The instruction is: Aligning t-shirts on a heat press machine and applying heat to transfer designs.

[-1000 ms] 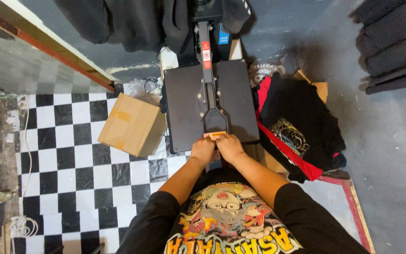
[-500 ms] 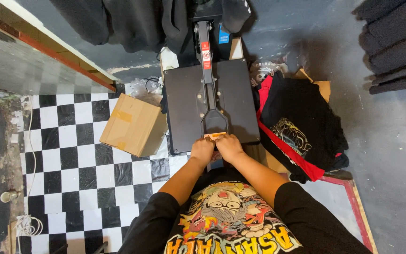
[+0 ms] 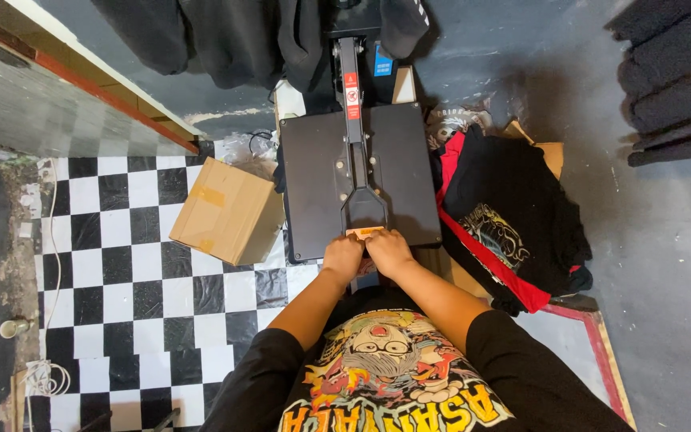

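Note:
A black heat press (image 3: 313, 176) stands in front of me with its flat top plate shut down. A long lever arm (image 3: 352, 136) runs along its middle to an orange-tipped handle (image 3: 364, 233) at the near edge. My left hand (image 3: 342, 258) and my right hand (image 3: 389, 250) sit side by side, both clasped over that handle. Whatever lies under the plate is hidden. My black shirt with a colourful print (image 3: 385, 376) fills the bottom of the view.
A brown cardboard box (image 3: 225, 210) rests on the black-and-white chequered floor (image 3: 121, 280) left of the press. A heap of black printed shirts with red trim (image 3: 513, 224) lies to the right. Dark garments (image 3: 233, 32) hang behind; folded dark clothes (image 3: 673, 72) are stacked at top right.
Both hands stay on the handle; the press and everything around it look the same, with only a slight shift of the camera.

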